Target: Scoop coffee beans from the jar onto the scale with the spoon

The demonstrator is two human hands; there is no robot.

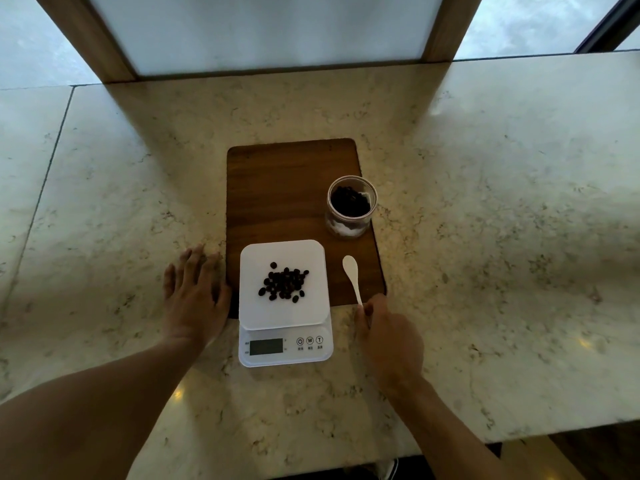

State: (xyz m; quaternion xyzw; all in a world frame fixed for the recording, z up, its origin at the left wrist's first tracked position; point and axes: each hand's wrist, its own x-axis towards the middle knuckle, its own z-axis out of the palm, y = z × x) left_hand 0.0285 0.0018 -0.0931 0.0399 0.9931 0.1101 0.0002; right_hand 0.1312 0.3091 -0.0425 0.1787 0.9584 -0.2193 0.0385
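Note:
A white digital scale [313, 261] stands at the near end of a wooden board, with a small pile of dark coffee beans [283, 282] on its platform. An open glass jar [350, 206] with beans inside stands on the board's right side, behind the scale. A white spoon [352, 275] lies on the board right of the scale, bowl pointing away from me. My right hand [388, 337] pinches the near end of its handle. My left hand [194, 294] rests flat on the counter left of the scale, fingers spread, holding nothing.
The dark wooden board [280, 188] lies on a pale marble counter [502, 220]. A wood-framed frosted panel [256, 29] rises behind the counter. The counter's front edge runs near my body at bottom right.

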